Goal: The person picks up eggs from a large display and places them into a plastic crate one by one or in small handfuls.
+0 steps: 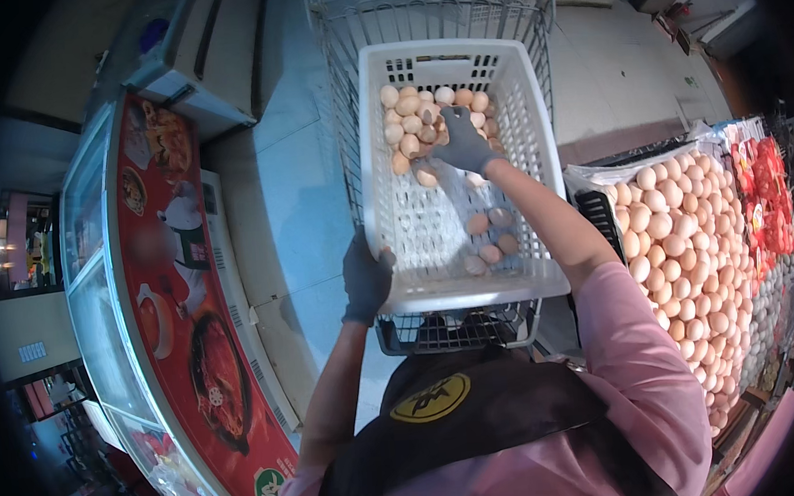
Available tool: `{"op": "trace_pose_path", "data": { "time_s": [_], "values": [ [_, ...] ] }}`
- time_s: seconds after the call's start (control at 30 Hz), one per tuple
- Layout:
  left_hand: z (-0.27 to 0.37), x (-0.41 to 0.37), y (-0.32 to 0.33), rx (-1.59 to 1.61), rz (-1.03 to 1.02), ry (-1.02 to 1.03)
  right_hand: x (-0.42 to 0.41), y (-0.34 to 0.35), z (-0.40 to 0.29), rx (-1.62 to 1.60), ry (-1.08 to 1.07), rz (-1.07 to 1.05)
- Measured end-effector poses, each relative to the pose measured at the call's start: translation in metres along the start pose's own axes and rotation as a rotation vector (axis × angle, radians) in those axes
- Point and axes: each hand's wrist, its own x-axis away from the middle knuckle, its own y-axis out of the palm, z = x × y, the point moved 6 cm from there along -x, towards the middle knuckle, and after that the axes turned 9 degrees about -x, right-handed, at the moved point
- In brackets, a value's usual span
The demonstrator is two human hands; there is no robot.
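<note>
A white plastic basket point(548, 170) with slotted walls rests on a metal shopping cart point(340, 101) in front of me. Brown eggs point(407, 105) crowd its far end, and several more eggs point(489, 253) lie at the near right. Grey-gloved, my right hand point(462, 142) reaches down among the far eggs with fingers bent. Whether an egg is held under those fingers is hidden. My left hand point(366, 277), also in a grey glove, grips the basket's near left rim, its thumb on the inner side.
To the right, a large heap of brown eggs point(682, 230) is piled beside a black crate edge point(599, 215). Red net bags point(768, 191) and greyish eggs point(770, 320) lie beyond. A glass-topped freezer point(92, 280) with a red printed side stands on the left.
</note>
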Motion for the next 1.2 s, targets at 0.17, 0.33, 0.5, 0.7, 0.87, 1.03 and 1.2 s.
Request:
{"op": "trace_pose_path", "data": {
  "time_s": [0.17,0.33,0.5,0.7,0.87,1.03,1.2],
  "values": [
    [-0.001,0.004,-0.001,0.019,-0.032,-0.058,-0.046,0.052,0.001,0.330,-0.072,-0.118],
    [-0.003,0.006,-0.001,0.010,-0.059,-0.050,-0.068,0.071,-0.004,0.492,-0.094,-0.296],
    [0.002,0.005,-0.005,-0.006,-0.015,-0.014,-0.072,0.071,0.002,0.438,-0.234,-0.293],
    [0.002,0.003,-0.005,0.103,-0.054,-0.042,-0.073,0.076,0.018,0.265,-0.345,-0.248],
    [-0.007,0.004,0.000,0.099,-0.069,-0.110,-0.075,0.080,0.041,-0.416,-0.006,-0.280],
    [-0.007,0.005,-0.001,0.011,0.017,0.073,-0.074,0.067,0.027,-0.347,-0.036,-0.353],
    [-0.007,0.004,0.002,0.101,-0.058,-0.072,-0.055,0.018,0.023,-1.258,0.227,-0.370]
  ]
}}
